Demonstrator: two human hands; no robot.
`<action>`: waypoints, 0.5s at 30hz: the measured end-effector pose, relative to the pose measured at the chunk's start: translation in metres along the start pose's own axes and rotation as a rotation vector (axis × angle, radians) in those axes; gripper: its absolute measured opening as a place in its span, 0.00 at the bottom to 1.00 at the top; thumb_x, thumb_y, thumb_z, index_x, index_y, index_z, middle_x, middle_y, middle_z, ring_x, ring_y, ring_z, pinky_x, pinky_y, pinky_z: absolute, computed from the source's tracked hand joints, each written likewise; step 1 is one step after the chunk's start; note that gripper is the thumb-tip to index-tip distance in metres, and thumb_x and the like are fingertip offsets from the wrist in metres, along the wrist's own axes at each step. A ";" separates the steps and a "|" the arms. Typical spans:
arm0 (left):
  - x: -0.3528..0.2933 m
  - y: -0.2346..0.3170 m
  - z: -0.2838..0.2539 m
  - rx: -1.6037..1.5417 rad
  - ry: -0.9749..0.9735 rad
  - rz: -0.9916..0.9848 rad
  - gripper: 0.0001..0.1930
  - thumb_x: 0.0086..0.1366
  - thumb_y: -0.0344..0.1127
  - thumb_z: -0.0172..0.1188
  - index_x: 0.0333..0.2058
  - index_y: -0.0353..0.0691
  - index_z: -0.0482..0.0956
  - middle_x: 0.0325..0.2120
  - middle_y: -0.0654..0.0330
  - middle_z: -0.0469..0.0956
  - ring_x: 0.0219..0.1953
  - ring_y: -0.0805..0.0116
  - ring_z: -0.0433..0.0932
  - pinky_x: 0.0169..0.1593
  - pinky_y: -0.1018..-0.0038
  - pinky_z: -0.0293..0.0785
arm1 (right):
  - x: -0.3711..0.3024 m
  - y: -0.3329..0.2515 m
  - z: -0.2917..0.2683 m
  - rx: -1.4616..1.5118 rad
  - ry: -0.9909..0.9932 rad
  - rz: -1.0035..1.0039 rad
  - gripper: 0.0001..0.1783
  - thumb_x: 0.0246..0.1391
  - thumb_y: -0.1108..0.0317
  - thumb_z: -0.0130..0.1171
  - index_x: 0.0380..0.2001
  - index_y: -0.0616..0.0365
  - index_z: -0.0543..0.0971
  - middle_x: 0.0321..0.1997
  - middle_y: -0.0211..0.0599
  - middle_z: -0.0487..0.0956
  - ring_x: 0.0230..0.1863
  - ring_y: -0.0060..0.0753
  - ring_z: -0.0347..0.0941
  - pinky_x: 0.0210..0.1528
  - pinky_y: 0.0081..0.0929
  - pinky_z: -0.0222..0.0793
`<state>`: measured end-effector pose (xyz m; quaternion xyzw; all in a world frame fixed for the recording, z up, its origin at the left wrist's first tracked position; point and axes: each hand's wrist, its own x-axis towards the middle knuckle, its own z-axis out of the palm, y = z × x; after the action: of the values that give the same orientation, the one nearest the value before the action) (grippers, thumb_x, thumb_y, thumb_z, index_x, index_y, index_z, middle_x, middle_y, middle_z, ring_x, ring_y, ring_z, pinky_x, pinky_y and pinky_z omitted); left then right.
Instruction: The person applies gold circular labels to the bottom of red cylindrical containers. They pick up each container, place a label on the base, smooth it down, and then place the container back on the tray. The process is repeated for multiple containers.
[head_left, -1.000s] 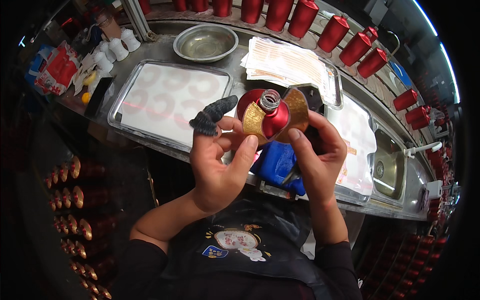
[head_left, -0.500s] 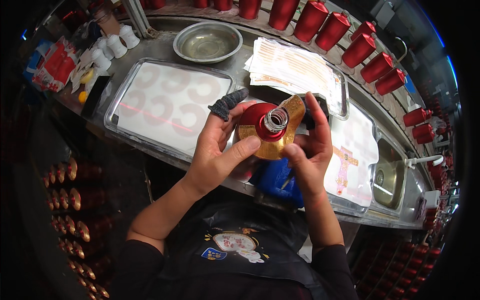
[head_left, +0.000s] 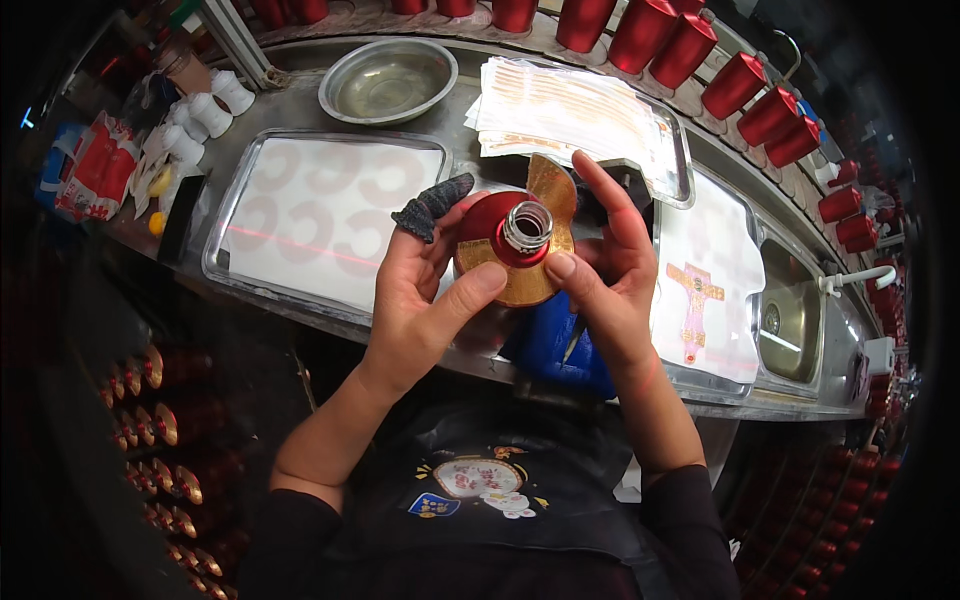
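A red bottle (head_left: pixel 484 218) with a clear threaded neck is tilted toward me. Round its shoulder lies a curved gold label (head_left: pixel 527 288), pressed down at the front; its far end stands up, lifted off, right of the neck. My left hand (head_left: pixel 412 300) grips the bottle's left side, its thumb on the label's front edge and a dark finger sleeve (head_left: pixel 432 207) on the index finger. My right hand (head_left: pixel 618 292) has its thumb on the label at the neck's right, index finger stretched up, other fingers partly hidden behind the bottle.
A tray with a white sheet of ring-shaped labels (head_left: pixel 300 210) lies left, below a metal bowl (head_left: pixel 388 82). Stacked label sheets (head_left: pixel 570 110) lie behind my hands. At right are a tray with a cross-shaped label (head_left: pixel 694 305) and a sink (head_left: pixel 790 310). Red bottles (head_left: pixel 640 35) line the back.
The bottle and both hands sit a little further left and higher in view. My right thumb has slid up along the label, and the label's lifted end now points more upward.
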<state>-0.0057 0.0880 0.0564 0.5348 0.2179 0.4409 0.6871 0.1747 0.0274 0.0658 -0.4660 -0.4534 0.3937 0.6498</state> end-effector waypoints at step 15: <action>0.001 -0.001 -0.001 -0.081 -0.023 0.013 0.35 0.66 0.29 0.63 0.67 0.34 0.56 0.64 0.48 0.67 0.66 0.60 0.67 0.70 0.64 0.61 | 0.004 0.000 0.000 0.025 -0.027 -0.010 0.37 0.57 0.75 0.63 0.69 0.64 0.63 0.71 0.40 0.67 0.35 0.10 0.74 0.38 0.10 0.71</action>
<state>-0.0048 0.0894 0.0552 0.5128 0.1886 0.4476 0.7079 0.1759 0.0311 0.0666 -0.4503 -0.4595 0.4024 0.6513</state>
